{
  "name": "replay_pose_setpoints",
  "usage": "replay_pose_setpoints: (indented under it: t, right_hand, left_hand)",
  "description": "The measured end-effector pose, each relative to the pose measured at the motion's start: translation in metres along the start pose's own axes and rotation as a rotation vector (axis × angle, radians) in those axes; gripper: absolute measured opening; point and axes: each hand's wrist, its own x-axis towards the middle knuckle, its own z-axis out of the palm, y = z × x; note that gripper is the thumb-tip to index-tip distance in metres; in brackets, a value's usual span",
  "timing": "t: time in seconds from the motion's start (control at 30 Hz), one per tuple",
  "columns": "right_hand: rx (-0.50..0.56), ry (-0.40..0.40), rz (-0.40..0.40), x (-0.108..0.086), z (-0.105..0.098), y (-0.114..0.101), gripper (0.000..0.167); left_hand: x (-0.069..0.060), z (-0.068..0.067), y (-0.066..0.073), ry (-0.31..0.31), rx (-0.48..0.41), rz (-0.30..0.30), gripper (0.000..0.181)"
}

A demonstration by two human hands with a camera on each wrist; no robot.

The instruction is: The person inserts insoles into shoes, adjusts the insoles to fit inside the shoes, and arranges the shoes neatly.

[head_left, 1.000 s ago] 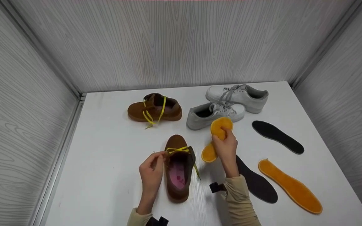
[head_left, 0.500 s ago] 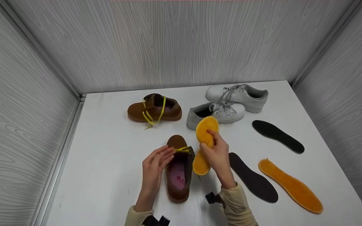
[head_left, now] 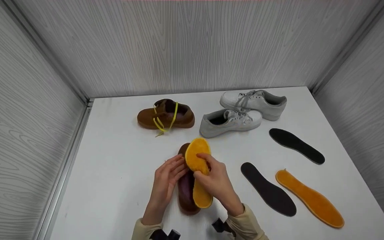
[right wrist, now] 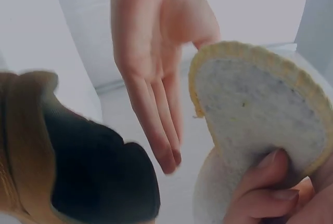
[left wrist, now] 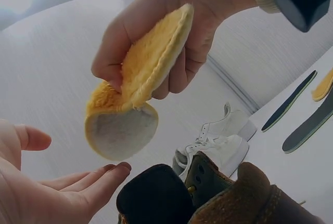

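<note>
My right hand [head_left: 217,178] pinches a fluffy yellow insole [head_left: 197,154], bent at its middle, above a brown shoe [head_left: 186,196]. In the right wrist view the insole's whitish underside [right wrist: 260,107] faces the camera, with fingertips pressed against it. My left hand [head_left: 166,180] is held beside the shoe's left side, fingers straight and nothing in them. The left wrist view shows those fingers [left wrist: 99,185] just below the insole's folded end, close to the shoe's dark tongue [left wrist: 156,195]. Insole and hands hide much of the shoe's opening and its laces.
Behind stands a second brown shoe [head_left: 165,115] with loose yellow laces. To its right are two white sneakers [head_left: 230,123] [head_left: 253,103]. On the right lie a black insole [head_left: 295,145], a dark brown insole [head_left: 268,190] and another yellow insole [head_left: 310,198]. Walls enclose the table's back and sides.
My right hand has carried the yellow insole leftward from beside the white sneaker to over the brown shoe. My left hand has left the shoe's lace area and its fingers have straightened.
</note>
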Motion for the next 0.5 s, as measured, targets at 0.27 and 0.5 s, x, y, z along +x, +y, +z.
replay_pose_setpoints:
  t: [0.27, 0.5]
  right_hand:
    - [-0.065, -0.136, 0.004, -0.015, 0.012, -0.003, 0.045]
    - [-0.103, -0.237, 0.05, -0.023, 0.011, -0.007, 0.044]
  left_hand:
    - [-0.001, -0.003, -0.003, 0.031, 0.039, 0.005, 0.045]
    - [-0.004, -0.007, -0.005, 0.044, 0.141, -0.018, 0.042]
